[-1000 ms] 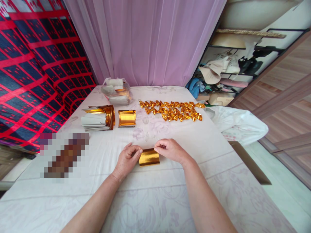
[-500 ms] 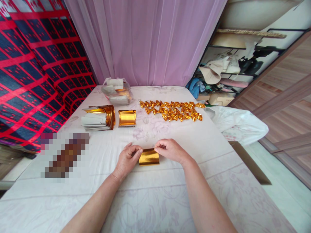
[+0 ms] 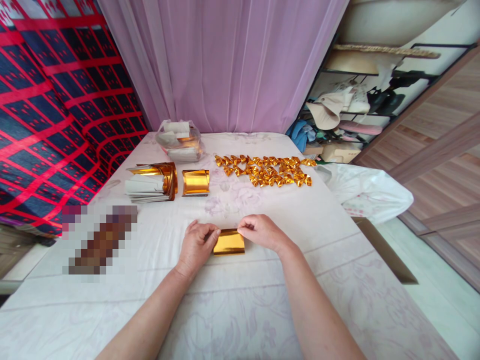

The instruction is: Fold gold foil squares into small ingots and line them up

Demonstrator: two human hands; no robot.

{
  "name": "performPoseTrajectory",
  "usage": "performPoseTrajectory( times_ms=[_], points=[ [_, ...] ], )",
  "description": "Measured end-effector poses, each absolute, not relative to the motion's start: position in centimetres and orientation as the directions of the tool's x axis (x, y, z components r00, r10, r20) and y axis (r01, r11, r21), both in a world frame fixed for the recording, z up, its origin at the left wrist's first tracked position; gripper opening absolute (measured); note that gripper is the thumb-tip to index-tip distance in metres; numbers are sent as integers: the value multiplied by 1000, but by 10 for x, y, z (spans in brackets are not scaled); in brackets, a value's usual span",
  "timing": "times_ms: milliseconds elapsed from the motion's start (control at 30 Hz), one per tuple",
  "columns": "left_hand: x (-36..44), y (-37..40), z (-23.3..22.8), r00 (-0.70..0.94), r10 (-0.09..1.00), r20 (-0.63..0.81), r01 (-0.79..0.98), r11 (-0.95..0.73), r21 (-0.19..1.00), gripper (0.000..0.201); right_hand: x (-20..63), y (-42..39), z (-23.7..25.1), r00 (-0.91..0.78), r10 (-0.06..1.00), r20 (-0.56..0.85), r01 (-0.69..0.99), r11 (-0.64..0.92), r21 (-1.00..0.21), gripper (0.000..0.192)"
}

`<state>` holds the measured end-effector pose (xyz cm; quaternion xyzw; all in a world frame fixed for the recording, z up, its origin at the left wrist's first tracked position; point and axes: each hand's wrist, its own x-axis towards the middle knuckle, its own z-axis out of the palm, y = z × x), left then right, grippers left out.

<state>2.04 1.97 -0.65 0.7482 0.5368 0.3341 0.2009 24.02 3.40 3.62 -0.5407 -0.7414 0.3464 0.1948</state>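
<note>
A small gold foil sheet (image 3: pixel 228 242) lies on the white floral cloth of the table (image 3: pixel 240 305). My left hand (image 3: pixel 197 246) pinches its upper left corner and my right hand (image 3: pixel 262 232) pinches its upper right corner. Farther back, a stack of gold foil sheets (image 3: pixel 152 182) sits at the left with one curled gold sheet (image 3: pixel 195 182) beside it. Rows of several folded gold pieces (image 3: pixel 265 171) lie at the back right.
A clear plastic bag (image 3: pixel 180 141) holding paper sits at the table's far edge before a lilac curtain. A white plastic bag (image 3: pixel 365 189) hangs off the right edge. A blurred patch (image 3: pixel 99 239) lies at the left. Shelves of clutter stand at right.
The gold sheet looks slightly narrower now, and my left hand has shifted a little over its left edge. My right hand has barely moved.
</note>
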Motion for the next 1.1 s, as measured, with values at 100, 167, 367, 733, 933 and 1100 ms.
performPoseTrajectory(
  times_ms=[100, 167, 367, 733, 933, 1100],
  points=[
    [22, 19, -3, 203, 932, 302, 760, -344, 552, 21, 235, 34, 36, -299, 949, -103, 764, 173, -622, 18],
    [24, 18, 0, 210, 935, 286, 800, -333, 500, 20, 232, 35, 36, -275, 954, -118, 825, 171, -539, 18],
    [28, 19, 4, 209, 950, 232, 851, -294, 436, 15, 224, 35, 35, -203, 969, -141, 917, 137, -374, 19],
    [31, 21, 6, 221, 953, 205, 881, -286, 376, 12, 219, 34, 34, -154, 979, -135, 941, 104, -323, 17],
    [31, 21, 5, 233, 954, 189, 886, -288, 364, 12, 216, 34, 33, -110, 985, -136, 953, 65, -295, 13],
    [30, 22, 2, 235, 953, 192, 884, -291, 365, 13, 216, 35, 32, -71, 987, -143, 945, 21, -326, 10]
  ],
)
